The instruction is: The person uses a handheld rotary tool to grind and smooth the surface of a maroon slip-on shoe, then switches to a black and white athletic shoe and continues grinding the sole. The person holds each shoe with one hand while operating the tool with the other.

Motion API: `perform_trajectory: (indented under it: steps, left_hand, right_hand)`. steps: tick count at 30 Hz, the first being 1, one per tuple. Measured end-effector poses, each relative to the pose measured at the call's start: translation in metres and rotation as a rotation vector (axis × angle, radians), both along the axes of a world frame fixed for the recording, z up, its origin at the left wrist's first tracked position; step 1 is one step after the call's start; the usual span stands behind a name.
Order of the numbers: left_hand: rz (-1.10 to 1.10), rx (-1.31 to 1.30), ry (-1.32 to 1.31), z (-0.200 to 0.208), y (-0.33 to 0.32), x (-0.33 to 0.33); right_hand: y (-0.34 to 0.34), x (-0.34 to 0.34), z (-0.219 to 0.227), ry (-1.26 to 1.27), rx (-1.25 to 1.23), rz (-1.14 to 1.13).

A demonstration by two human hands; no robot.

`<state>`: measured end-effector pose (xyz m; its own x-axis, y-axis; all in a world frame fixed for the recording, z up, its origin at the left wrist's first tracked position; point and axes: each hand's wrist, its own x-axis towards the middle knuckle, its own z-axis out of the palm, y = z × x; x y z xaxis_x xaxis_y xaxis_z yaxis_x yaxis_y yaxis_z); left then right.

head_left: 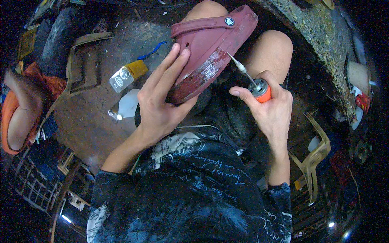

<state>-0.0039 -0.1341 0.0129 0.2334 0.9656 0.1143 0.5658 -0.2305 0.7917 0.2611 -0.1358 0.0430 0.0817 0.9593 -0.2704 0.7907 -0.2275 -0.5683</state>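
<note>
A maroon foam clog (202,52) is held up over my knees, its heel strap toward the far side. My left hand (160,97) grips its near end, fingers spread over the upper and thumb underneath. Along the sole's side runs a scuffed patch with a whitish, shiny film. My right hand (271,101) is closed round a small orange-bodied object with a grey top (261,90). From that top a thin rod with a whitish bulge (240,66) reaches to the sole's edge; whether its tip touches cannot be told.
On the floor to the left lie a yellow and silver tin (129,75), a translucent white bottle (129,104) and a blue strip (152,52). Chair frames (87,60) stand either side. Another person's bent limb (24,117) shows at far left; a rough ledge (312,40) runs along the right.
</note>
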Motion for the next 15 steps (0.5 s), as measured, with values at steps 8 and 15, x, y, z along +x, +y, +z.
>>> perform_trajectory:
  steps: [8, 15]
  left_hand:
    - [0.004, -0.006, 0.009, 0.0005, -0.0001, 0.0010]
    - [0.001, 0.007, 0.019, 0.0010, 0.0011, 0.0020]
  right_hand:
    - [-0.0028, 0.0004, -0.0005, -0.011, 0.046, 0.067]
    - [-0.0054, 0.0005, -0.0007, 0.001, 0.068, 0.093]
